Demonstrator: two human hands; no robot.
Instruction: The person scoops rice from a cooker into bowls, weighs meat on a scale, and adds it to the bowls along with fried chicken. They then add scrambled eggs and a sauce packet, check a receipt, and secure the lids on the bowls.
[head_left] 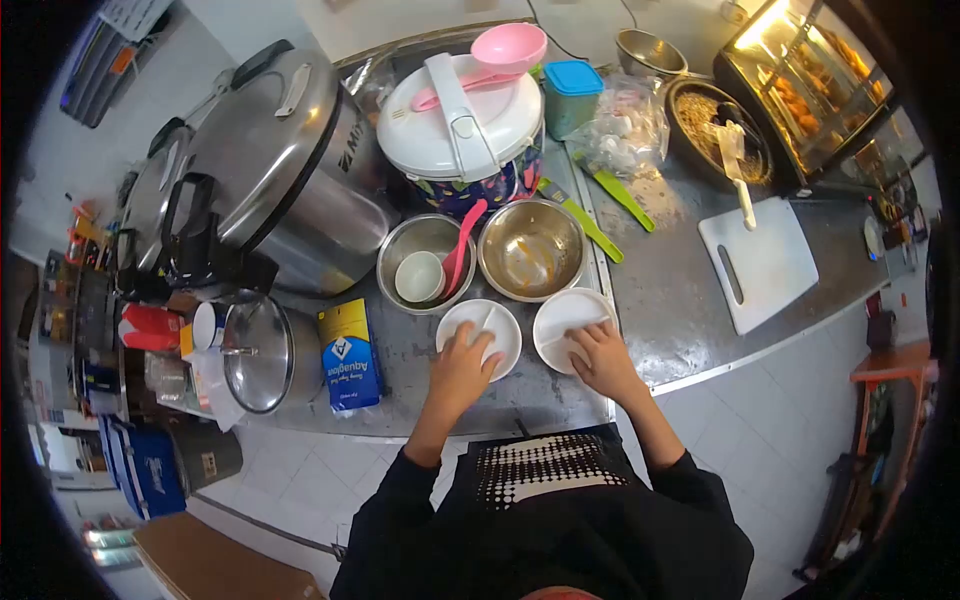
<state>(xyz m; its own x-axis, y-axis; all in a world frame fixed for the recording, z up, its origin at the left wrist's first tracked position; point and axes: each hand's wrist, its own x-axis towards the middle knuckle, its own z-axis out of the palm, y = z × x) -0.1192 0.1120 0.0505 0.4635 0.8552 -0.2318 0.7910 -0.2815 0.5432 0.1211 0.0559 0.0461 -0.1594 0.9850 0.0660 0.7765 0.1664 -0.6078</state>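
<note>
Two small white divided dishes stand side by side near the counter's front edge. My left hand (pixel 463 365) rests over the left dish (pixel 506 325), fingers apart and touching it. Over the right dish (pixel 552 318) lies my right hand (pixel 604 362), its fingers spread on the inside. Neither hand lifts anything. Just behind the dishes, a steel bowl (pixel 393 255) holds a small white cup (pixel 419 277) and a pink spoon (pixel 461 250). Beside it, another steel bowl (pixel 530 250) has orange residue inside.
A large steel pot (pixel 290 180) and a blue-yellow packet (pixel 350 360) stand left. Behind are a white-lidded container (pixel 420 130) with a pink ladle (pixel 508 48), and green-handled utensils (pixel 590 230). Rightward are a white cutting board (pixel 770 260), a dark bowl (pixel 690 110) and a lit food case (pixel 800 90).
</note>
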